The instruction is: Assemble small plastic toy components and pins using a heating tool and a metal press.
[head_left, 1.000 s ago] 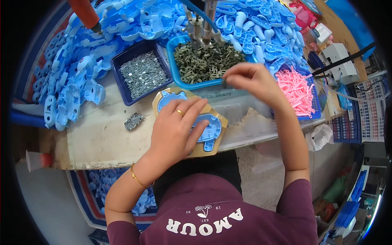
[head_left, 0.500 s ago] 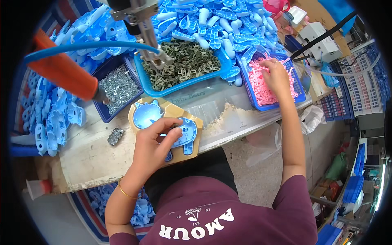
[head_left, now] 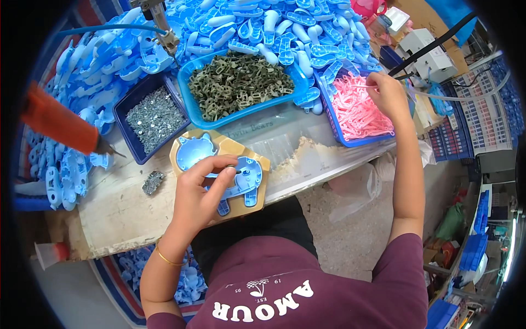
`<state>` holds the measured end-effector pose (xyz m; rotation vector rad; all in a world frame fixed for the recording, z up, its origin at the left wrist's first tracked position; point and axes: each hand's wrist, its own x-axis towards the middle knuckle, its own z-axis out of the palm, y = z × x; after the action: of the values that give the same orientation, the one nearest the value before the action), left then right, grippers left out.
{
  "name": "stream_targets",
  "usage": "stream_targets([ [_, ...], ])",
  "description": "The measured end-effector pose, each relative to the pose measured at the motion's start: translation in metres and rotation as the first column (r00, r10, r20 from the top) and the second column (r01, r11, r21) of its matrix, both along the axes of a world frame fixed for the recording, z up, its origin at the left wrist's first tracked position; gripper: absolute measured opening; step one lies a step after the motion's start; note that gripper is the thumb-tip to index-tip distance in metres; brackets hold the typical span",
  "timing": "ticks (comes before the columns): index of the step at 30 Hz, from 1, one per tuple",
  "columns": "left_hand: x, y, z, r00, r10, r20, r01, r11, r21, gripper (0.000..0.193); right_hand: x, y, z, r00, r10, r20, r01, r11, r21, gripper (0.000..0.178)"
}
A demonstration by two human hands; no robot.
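My left hand (head_left: 200, 189) is closed in a pinch, a small dark piece (head_left: 237, 170) between thumb and forefinger. It hovers over a light blue plastic shell half (head_left: 251, 175), which lies with its hollow side up in a tan fixture (head_left: 223, 143). A second, rounded blue shell (head_left: 193, 153) sits in the fixture's left part. Over the right side of a blue basket (head_left: 346, 140) of pink plastic pieces (head_left: 359, 112), my right hand (head_left: 390, 98) has its fingers pinched together. A thin pale pink strip shows at its fingertips, whose grip is partly hidden.
A blue tray (head_left: 219, 122) of olive-green metal parts and a dark blue bin (head_left: 143, 159) of screws stand behind the fixture. An orange screwdriver (head_left: 60, 120) hangs at left. Blue shells (head_left: 285, 33) are heaped behind; a screw clump (head_left: 153, 182) lies on the table.
My right hand has shifted rightward within the pink basket, its fingers now pinched. The orange screwdriver and its nearby metal fitting have swung left and away. My left hand has barely moved.
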<state>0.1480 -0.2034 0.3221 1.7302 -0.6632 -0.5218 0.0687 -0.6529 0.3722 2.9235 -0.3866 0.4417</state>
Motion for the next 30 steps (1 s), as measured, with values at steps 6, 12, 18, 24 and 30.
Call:
stream_targets([
  [6,0.000,-0.003,-0.004,0.969,0.102,-0.227,-0.138,0.979,-0.149,0.021,-0.010,0.057,0.014,0.965,0.243,0.100,-0.233,0.617,0.752,0.016],
  [12,0.000,-0.006,-0.006,0.909,0.147,-0.391,-0.234,0.955,-0.184,0.023,-0.001,0.204,0.005,0.891,0.453,-0.022,-0.138,0.318,0.938,0.014],
  [18,-0.004,0.000,-0.012,0.888,0.129,-0.441,-0.253,0.939,-0.235,0.023,0.010,0.235,-0.017,0.894,0.446,0.033,-0.195,0.321,0.927,0.015],
  [24,-0.008,-0.002,-0.013,0.881,0.180,-0.438,-0.315,0.913,-0.259,0.023,0.007,0.247,-0.028,0.927,0.361,0.103,-0.214,0.281,0.935,0.016],
  [30,-0.005,0.005,-0.014,0.835,0.087,-0.543,-0.282,0.916,-0.287,0.024,0.004,0.247,-0.031,0.910,0.389,0.141,-0.291,0.357,0.888,0.013],
])
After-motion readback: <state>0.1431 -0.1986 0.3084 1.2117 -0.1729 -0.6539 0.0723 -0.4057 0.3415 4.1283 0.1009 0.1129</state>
